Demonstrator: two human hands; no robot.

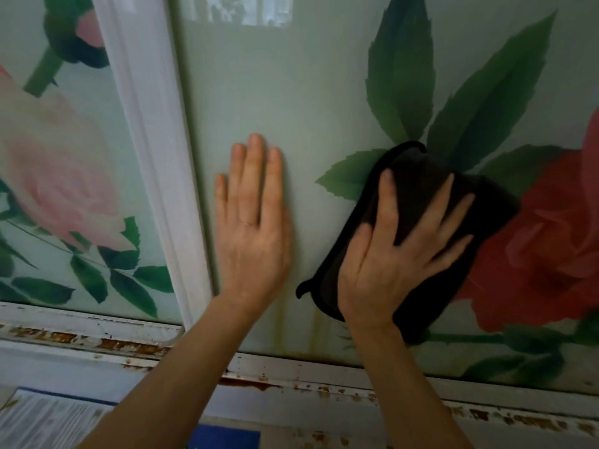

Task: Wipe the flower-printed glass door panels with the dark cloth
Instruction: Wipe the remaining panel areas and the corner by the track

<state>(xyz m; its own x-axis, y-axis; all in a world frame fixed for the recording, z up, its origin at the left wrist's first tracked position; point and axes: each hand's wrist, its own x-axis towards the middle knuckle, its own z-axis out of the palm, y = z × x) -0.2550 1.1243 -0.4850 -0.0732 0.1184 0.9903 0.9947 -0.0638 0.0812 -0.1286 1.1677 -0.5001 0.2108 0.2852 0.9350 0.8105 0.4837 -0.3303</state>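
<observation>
Fingers of the right hand lie spread wide and straight, pressing the dark cloth flat against the right glass panel. The cloth is folded into a rough oblong, tilted. Its upper end covers the base of the printed green leaves, and its right edge overlaps the red rose. One corner sticks out at the lower left, beside the wrist.

The left hand holds nothing. Its palm and straight, closed fingers rest flat on bare pale-green glass just left of the cloth, not touching it, and a thin ring sits on one finger. Faint yellowish streaks run down the glass below and between the two hands.

Left of the left hand stands a white frame post. Beyond it is the left glass panel, printed with a pink rose. Under both panels runs a white bottom rail with chipped paint and rust spots. Printed papers lie at the lower left.
</observation>
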